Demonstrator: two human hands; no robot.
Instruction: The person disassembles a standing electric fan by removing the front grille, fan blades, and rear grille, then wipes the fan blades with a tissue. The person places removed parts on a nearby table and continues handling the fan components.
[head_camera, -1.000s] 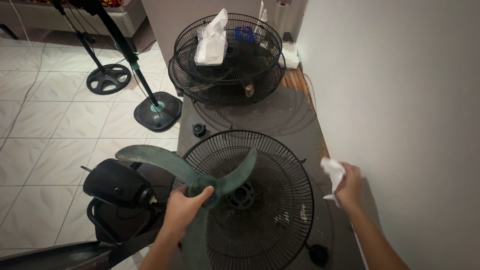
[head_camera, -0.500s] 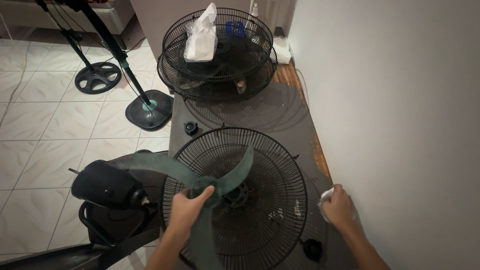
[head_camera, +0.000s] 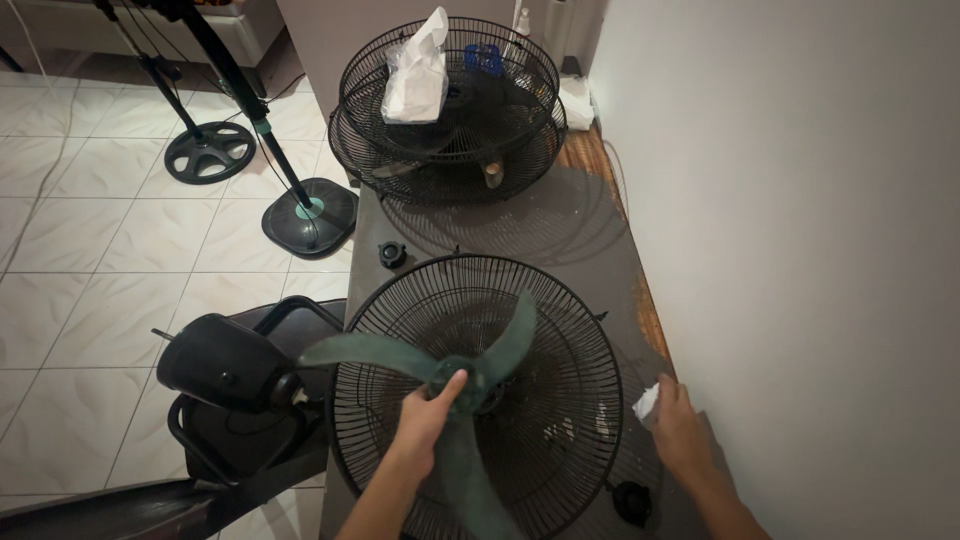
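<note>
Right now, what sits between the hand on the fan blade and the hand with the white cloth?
In the head view, only the black wire fan guard spans between the left hand gripping the green fan blade and the right hand with the white cloth.

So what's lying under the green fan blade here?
A round black wire fan guard lies flat on the dark tabletop, beneath the green fan blade that the left hand grips at the hub. The guard's centre is mostly covered by the hub and hand.

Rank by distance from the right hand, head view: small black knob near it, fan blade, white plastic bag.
1. small black knob, just below-left of the right hand.
2. fan blade, over the near grille, in left hand.
3. white plastic bag, in far grilles.
</note>
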